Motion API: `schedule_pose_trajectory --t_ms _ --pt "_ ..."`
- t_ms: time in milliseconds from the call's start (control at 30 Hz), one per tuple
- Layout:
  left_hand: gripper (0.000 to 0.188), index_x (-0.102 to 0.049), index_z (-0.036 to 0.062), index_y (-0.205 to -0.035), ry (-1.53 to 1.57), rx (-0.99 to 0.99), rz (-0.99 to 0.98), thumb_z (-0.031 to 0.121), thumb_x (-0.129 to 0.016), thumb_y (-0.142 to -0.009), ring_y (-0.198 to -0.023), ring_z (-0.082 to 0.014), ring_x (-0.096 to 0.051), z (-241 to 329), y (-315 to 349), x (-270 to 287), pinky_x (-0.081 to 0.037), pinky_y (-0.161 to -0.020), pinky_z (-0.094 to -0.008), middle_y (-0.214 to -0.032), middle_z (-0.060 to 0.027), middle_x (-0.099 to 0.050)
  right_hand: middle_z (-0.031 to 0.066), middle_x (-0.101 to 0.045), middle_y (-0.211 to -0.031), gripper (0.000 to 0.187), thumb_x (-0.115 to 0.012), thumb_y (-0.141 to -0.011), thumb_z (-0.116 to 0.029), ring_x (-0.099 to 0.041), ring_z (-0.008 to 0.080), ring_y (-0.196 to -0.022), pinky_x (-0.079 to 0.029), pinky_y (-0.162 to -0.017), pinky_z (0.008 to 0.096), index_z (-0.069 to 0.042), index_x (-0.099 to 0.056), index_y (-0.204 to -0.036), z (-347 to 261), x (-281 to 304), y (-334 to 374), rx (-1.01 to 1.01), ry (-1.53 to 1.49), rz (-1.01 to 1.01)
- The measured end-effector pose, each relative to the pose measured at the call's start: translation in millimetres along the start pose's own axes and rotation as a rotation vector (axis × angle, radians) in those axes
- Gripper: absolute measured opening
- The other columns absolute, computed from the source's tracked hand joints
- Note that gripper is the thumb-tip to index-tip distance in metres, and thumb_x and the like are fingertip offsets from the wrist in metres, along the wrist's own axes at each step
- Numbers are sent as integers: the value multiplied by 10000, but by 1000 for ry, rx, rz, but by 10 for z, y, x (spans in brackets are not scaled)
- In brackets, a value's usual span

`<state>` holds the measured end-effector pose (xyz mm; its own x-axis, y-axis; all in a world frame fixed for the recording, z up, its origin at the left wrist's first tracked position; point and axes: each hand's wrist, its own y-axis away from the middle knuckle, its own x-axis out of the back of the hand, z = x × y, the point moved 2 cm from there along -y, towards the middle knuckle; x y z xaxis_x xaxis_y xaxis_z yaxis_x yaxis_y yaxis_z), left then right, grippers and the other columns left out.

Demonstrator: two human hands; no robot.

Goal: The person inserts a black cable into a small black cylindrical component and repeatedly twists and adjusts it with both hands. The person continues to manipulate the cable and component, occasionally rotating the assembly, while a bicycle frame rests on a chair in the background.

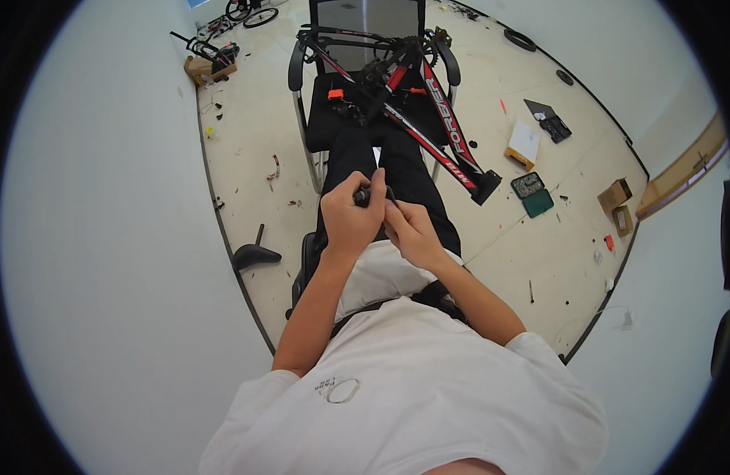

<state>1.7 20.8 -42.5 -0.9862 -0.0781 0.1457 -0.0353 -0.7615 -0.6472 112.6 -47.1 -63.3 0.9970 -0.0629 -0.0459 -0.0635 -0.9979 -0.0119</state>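
In front of my lap, my left hand [349,218] is closed round a small black part [363,195] with a rounded end. Its exact kind is hard to make out. My right hand [414,236] meets it from the right, fingers pinched at a thin dark curved piece [392,195]. Whether that piece belongs to the same part is hidden by the fingers. Beyond both hands, a black, red and white bicycle frame [440,107] lies across an office chair [320,131], its head end jutting over the right front of the seat.
On the seat are an orange object [335,94] and an orange-handled tool [416,91]. A bicycle saddle [255,256] lies on the floor at left. To the right are a green case [537,203], a white-and-yellow box [523,144], a black toolbox [551,125] and cardboard boxes [616,195].
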Motion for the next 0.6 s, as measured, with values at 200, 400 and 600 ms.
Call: schedule_pose_trajectory --t_ms 200,400,600 --pt "470 -540 47 -602 397 815 -128 369 -615 -936 -395 -88 -468 -269 -38 13 -352 -389 -242 -504 1 -492 96 -595 -814 330 -736 -799 -256 -592 186 -663 -475 -607 294 1 -588 -944 -239 37 76 642 458 16" --pt "312 -587 92 -782 805 938 -376 353 -568 -952 -557 -95 -489 -750 516 -450 -354 -475 -245 -665 7 -519 148 -568 -1096 482 -754 -743 -274 -548 325 -1006 -466 -873 400 -16 -573 -1108 -161 34 -16 914 918 -45" --pt "332 -475 138 -720 682 1336 -217 384 -635 -875 -547 -146 -503 -954 676 -356 -410 -498 -286 -640 -25 -507 146 -606 -967 428 -665 -838 -103 -601 251 -839 -490 -763 324 -5 -513 -1226 690 381 -105 412 652 -118"
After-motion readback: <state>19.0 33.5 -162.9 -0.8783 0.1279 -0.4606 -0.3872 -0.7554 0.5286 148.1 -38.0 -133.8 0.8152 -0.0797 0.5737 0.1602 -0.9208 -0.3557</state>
